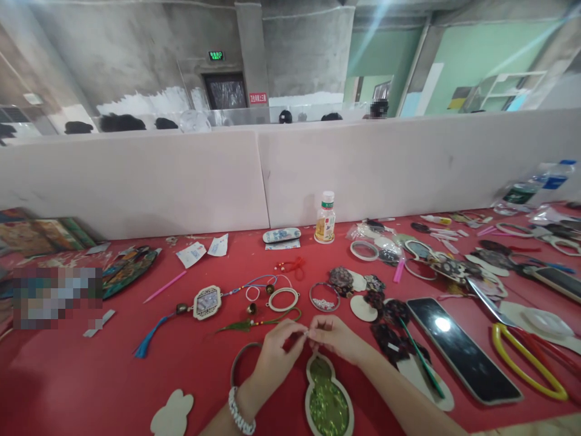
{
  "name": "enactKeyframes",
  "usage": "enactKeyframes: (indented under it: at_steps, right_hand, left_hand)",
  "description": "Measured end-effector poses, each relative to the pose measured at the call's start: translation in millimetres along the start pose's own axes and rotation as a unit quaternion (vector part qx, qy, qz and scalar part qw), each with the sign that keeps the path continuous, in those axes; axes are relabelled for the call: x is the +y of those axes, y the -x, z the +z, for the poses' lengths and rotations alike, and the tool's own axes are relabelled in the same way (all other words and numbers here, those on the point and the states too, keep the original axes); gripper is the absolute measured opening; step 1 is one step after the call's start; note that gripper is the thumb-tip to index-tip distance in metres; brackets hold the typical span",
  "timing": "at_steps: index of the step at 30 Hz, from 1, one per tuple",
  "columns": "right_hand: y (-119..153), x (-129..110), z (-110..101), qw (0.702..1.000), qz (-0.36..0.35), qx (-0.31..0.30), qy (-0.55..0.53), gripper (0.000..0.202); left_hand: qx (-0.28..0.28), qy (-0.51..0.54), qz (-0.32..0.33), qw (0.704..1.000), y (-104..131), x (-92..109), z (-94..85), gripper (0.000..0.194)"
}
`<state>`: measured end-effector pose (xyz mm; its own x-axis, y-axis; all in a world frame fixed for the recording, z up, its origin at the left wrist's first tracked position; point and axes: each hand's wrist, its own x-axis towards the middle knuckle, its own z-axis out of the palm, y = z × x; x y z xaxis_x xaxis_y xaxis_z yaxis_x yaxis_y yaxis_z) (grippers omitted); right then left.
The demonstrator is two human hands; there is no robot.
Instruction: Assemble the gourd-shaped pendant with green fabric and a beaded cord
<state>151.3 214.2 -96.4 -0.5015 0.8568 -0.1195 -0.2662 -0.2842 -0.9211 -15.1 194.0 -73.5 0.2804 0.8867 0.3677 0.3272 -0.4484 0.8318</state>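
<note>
the gourd-shaped piece (pixel 327 404), pale-rimmed with a glittery green middle, lies on the red tabletop (pixel 109 375), its narrow end toward 12 o'clock. just beyond that end, the left hand (pixel 278 351) and right hand (pixel 338 338) meet, fingertips pinched at a tiny pale bit (pixel 306 333), too small to make out. from the gourd, a beaded ring (pixel 324 304) lies at 12 o'clock past the hands, with a white-capped bottle (pixel 325 219) farther along. the octagonal pendant (pixel 207 302) sits at 10 o'clock, a rabbit-shaped piece (pixel 172 414) at 9, the phone (pixel 463 351) at 2 and yellow-handled scissors (pixel 529 370) near 3.
</note>
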Motion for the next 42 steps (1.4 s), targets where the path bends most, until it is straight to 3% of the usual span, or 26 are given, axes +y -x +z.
enactKeyframes:
  at_steps: [16,21,33,37,42]
  right_hand:
    - [1,-1,-1,0.999,0.016,0.002,0.032,0.022]
    - [2,-1,2,0.994,-0.037,0.016,0.103,0.023]
    - [5,-2,7,0.935,-0.144,0.117,0.303,0.015]
    - [6,-2,8,0.899,-0.189,0.128,0.374,0.011]
    - [8,-3,9,0.891,-0.194,0.131,0.389,0.003]
  left_hand:
    - [-0.014,-0.022,-0.008,1.0,1,-3,0.7,0.009]
    - [-0.021,-0.023,-0.015,0.999,1,-3,1.2,0.01]
    - [-0.038,-0.017,-0.027,0.999,-2,-7,-2.6,0.011]
    - [-0.041,-0.018,-0.02,0.999,-2,-7,-2.8,0.011]
    - [-0.033,-0.019,-0.026,0.999,-2,-7,-2.0,0.01]
